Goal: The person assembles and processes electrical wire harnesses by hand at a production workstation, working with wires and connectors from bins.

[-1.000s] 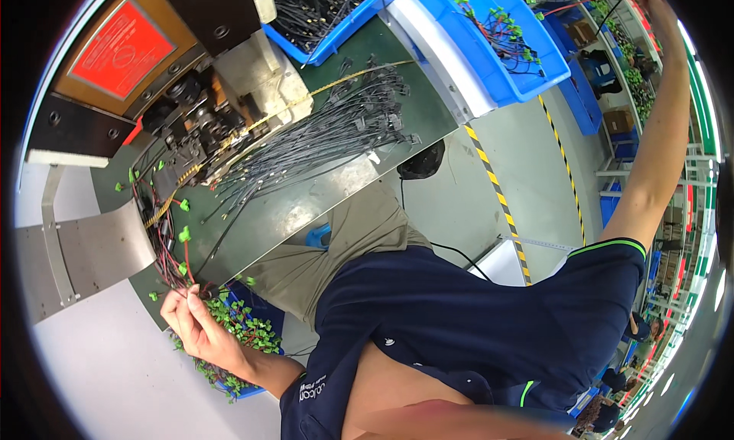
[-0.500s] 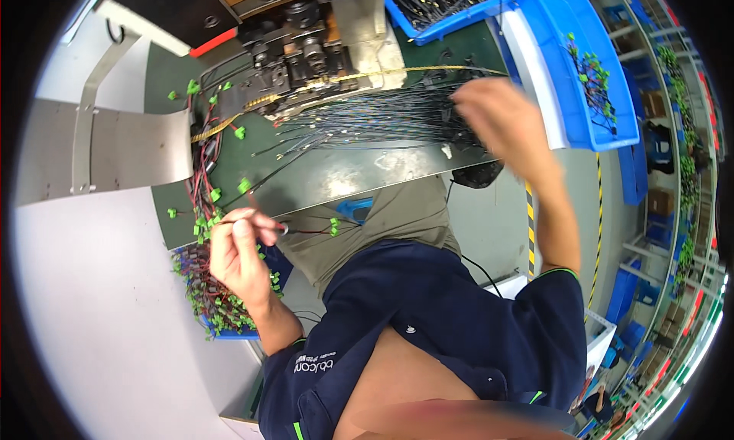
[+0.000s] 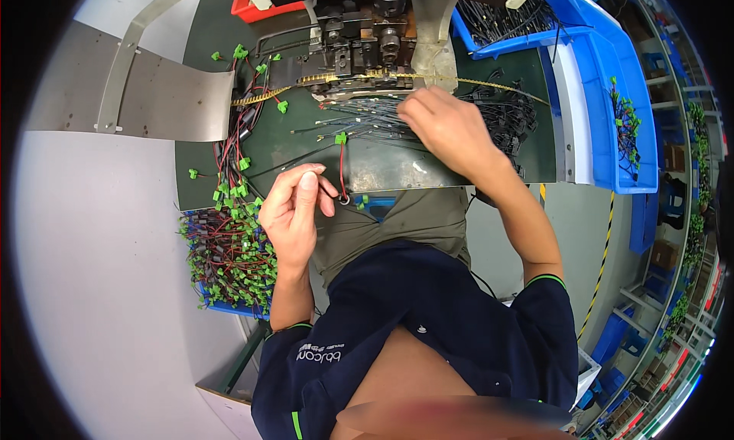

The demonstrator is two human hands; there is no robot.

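Beside left hand point(image 3: 294, 211) | green-plug wire heap point(image 3: 225, 249) | crimping machine point(image 3: 367, 35) behind

Both bare hands raised ahead of the chest, forearms reaching up from short dark sleeves.
Left hand point(image 3: 294, 207) curled, thumb meeting fingertips in a pinching grip; right hand point(image 3: 447, 126) farther forward, palm down, fingers bent.
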